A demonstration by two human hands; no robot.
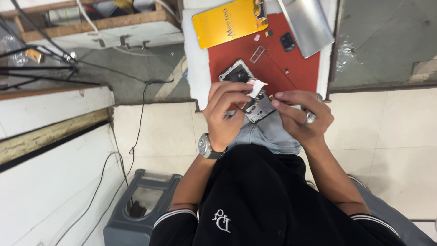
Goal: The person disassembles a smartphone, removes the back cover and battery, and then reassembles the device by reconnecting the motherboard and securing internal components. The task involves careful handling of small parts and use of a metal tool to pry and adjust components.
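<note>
- Looking straight down from the head camera: a small workbench with a red mat (pixel 273 68) sat at the top of view, white bench edge (pixel 196 77) along its left side.
- The left hand (pixel 226 111) was closed around an opened phone chassis (pixel 249 91), thumb and fingers wrapped over its lower left half; a steel wristwatch (pixel 205 146) was on that wrist.
- A small white scrap (pixel 257 86), paper or tape, I couldn't tell which, sat pinched at the left fingertips, on top of the chassis.
- The right hand (pixel 302 116) was curled shut just beside the chassis's right edge, fingertips pinched on something thin; what it was didn't resolve. A ring (pixel 310 118) was on one finger.
- The chassis was held over the front edge of the mat, above the person's lap, internals facing up.
- On the mat: a yellow flat panel (pixel 227 22) at the rear left, a silver back cover (pixel 306 25) tilted at the rear right, a small dark camera module (pixel 287 42), and a thin rectangular metal bracket (pixel 257 53).
- The floor was pale tile (pixel 159 132), with black cables (pixel 136 123) trailing across it.
- A grey plastic stool (pixel 141 205) stood at lower left, near the person's left elbow.
- A wooden shelf (pixel 100 23) with clutter was at upper left.
</note>
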